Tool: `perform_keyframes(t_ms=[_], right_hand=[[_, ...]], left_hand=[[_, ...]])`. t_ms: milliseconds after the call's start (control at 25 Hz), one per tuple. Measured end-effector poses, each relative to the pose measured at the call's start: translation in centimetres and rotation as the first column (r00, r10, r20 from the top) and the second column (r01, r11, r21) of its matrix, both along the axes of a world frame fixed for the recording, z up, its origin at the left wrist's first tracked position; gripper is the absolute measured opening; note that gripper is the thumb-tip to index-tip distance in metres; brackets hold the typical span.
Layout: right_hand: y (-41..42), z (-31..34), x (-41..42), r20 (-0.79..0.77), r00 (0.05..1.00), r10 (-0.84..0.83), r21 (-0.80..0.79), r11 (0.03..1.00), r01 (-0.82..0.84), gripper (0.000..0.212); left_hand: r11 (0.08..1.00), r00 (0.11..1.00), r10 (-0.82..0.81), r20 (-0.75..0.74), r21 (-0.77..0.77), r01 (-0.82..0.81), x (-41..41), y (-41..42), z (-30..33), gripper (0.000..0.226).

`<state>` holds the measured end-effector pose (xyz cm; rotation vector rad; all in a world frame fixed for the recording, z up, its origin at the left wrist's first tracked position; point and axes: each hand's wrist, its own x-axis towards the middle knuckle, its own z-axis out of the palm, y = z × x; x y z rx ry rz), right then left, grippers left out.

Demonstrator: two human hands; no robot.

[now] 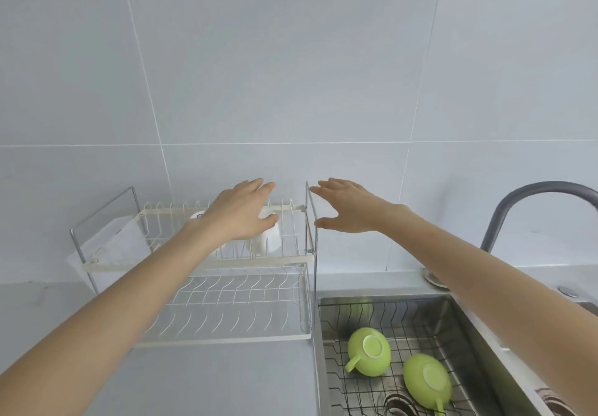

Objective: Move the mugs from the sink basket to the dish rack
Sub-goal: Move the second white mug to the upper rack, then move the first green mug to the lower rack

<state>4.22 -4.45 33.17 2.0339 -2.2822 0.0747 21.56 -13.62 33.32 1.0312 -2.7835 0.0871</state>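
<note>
Two green mugs lie upside down in the wire sink basket: one with its handle to the lower left, the other nearer me with its handle at the bottom. A white mug stands on the top tier of the two-tier dish rack; a second white mug peeks out behind my left wrist. My left hand hovers over the top tier, fingers spread, holding nothing. My right hand is raised just right of the rack's upright, fingers apart and empty.
A grey curved tap arches over the steel sink at the right. A white cloth hangs at the rack's left end. The rack's lower tier holds nothing. Tiled wall stands behind; grey counter lies in front.
</note>
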Motion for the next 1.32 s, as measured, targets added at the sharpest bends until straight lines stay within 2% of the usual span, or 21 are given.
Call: perform_keyframes(t_ms=[440,680,960,1320], right_hand=[[10.2,-1.9,-10.9,-0.034,0.990,-0.135,0.066,0.988,0.137,0.073],[13.8,-5.5,-16.2,-0.019,0.987,-0.162,0.123,0.979,0.163,0.074],[14.8,-10.9,-20.3,0.057,0.986,-0.160,0.176,0.973,0.147,0.076],[14.4,-17.4,-23.0,0.245,0.945,-0.216,0.229,0.960,0.160,0.074]], left_hand=[[0.996,0.994,-0.088,0.069,0.003,0.088,-12.0,7.2,-3.3,0.066],[0.994,0.995,-0.057,0.083,0.093,0.049,-16.5,10.2,-6.8,0.069],[0.985,0.993,-0.059,0.106,0.168,0.041,-20.1,11.8,-11.0,0.072],[0.940,0.983,-0.125,0.133,0.334,0.075,-23.6,12.4,-17.2,0.073]])
